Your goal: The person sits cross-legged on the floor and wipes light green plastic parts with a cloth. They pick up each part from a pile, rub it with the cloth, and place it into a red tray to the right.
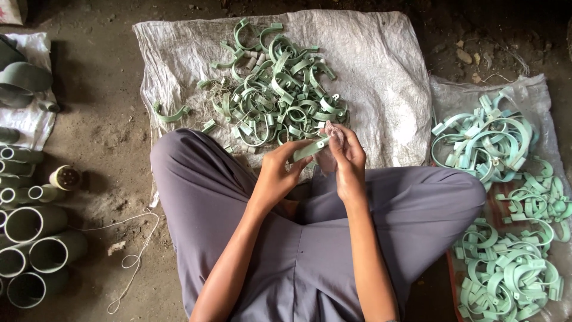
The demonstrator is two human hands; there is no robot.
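Note:
I sit cross-legged on the ground in grey trousers. My left hand (279, 173) pinches one end of a pale green plastic pipe clamp piece (310, 149). My right hand (344, 156) grips its other end, fingers curled over it. Both hands are held above my lap, just in front of a heap of green curved clamp pieces (275, 95) that lies on a white woven sack (369, 65).
A second sack on the right (530, 89) carries paler green clamps (488, 140), with more piled lower right (512, 268). Grey-green pipe sockets (33, 238) stand at the left. A loose white string (134, 256) lies on the dirt floor.

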